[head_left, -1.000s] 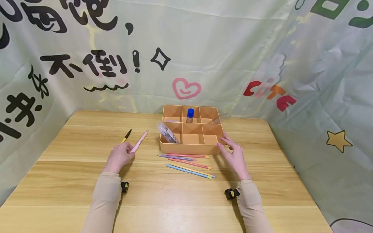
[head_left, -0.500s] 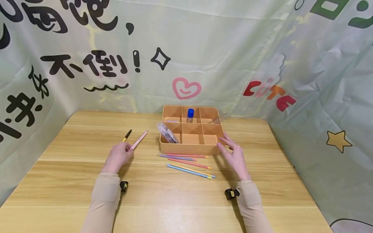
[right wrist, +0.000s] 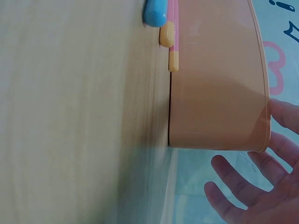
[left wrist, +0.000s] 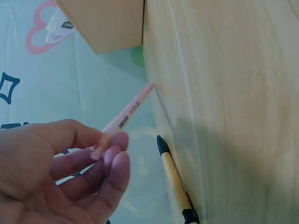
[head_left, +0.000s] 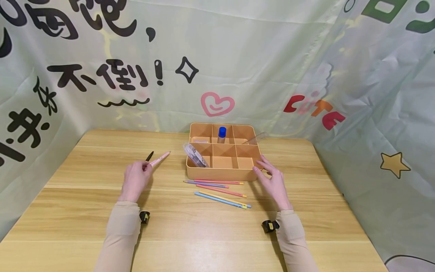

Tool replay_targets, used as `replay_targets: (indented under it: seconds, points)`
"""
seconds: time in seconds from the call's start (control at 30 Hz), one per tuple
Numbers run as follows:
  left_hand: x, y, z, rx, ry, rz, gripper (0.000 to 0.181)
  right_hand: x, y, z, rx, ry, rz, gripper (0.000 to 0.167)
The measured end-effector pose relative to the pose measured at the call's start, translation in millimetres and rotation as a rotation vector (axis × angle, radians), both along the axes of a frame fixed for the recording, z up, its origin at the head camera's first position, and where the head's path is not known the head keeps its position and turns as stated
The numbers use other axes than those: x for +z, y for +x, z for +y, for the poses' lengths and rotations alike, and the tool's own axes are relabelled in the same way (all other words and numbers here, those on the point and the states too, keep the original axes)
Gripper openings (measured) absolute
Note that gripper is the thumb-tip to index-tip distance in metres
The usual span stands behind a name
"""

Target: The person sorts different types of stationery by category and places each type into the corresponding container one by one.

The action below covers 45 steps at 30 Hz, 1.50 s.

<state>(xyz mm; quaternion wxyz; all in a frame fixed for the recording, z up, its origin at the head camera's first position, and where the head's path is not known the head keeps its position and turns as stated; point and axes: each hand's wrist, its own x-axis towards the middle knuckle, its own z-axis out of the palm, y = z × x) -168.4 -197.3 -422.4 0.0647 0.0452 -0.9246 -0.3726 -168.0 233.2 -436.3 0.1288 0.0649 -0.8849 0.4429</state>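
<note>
Pen, slim and pink [head_left: 160, 159], in the head view: pinched by the left hand [head_left: 134, 182], over the table [head_left: 217, 241], left of the compartment box [head_left: 224, 174]. Just beside it, partly hidden, a black-tipped pen [head_left: 150, 155]. At the box's near right corner, the right hand [head_left: 273, 186], not clenched. Along the box's front, loose pencils [head_left: 221, 190], likely to roll if brushed; in its front left compartment, a tilted clear case [head_left: 196, 155], apt to topple if bumped.

In the left wrist view, held near one end between thumb and fingertips, far end slanting away; contact with the tabletop impossible to tell. Could swivel or slip, given so short a hold; might also nudge the black-tipped pen close by.

In the right wrist view, fingers loosely spread about the corner, grasping nothing firmly. Could shift the box by pressing unevenly.
</note>
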Motion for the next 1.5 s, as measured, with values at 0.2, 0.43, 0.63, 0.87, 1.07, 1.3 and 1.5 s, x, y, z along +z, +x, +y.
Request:
replay_targets:
  seconds: [0.2,0.43,0.63,0.87,1.07,1.3,1.5]
  points:
    - [0.4,-1.6,2.0,0.089,0.014,0.138,0.029,0.2,0.3,-1,0.002,0.0,-0.008,0.042]
    - [0.5,-5.2,6.2,0.181,0.029,0.332,0.025,0.4,0.6,-1,0.004,-0.001,-0.014,0.043]
    - [4.3,-4.9,8.2,0.225,0.072,0.413,0.024,0.5,0.7,-1,0.003,-0.003,-0.011,0.042]
    - [8.1,-2.5,10.7,0.246,0.126,0.475,0.024,-0.1,0.6,-1,0.005,-0.002,-0.01,0.042]
    - [13.9,-1.7,14.1,0.259,0.154,0.593,0.021,0.3,0.8,-1,0.003,-0.002,-0.007,0.042]
    - [25.0,2.7,20.5,0.245,0.18,0.688,0.02,0.1,0.9,-1,0.004,-0.001,-0.005,0.041]
    - [35.8,7.8,27.8,0.223,0.175,0.765,0.019,0.2,0.9,-1,0.003,-0.004,-0.006,0.042]
